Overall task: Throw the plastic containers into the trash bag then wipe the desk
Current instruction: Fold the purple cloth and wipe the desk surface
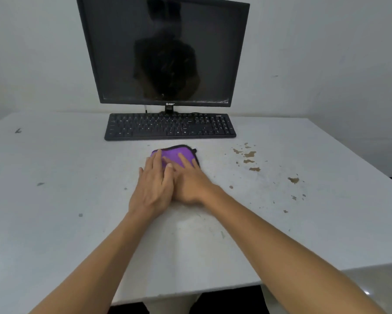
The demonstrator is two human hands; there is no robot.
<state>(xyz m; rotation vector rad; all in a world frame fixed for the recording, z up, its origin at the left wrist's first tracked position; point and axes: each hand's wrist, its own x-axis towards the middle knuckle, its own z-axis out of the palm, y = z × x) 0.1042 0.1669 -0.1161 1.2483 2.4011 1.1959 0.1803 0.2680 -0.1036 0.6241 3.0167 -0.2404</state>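
I'm on the wiping step: my 2 hands, left hand (153,189) and right hand (188,182), press flat with fingers spread on the purple cloth (175,155) at the centre of the desk (54,223) (no containers in sight). Next, I'd sweep toward the brown stains (249,155) at right.

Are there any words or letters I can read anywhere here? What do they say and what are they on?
Monitor: a small white logo on the bottom bezel, too blurred to read.
Keyboard: white marks on the keys, too small to read.
Purple cloth under both hands, and the desk: no writing shows.
So nothing here can be read for sure.
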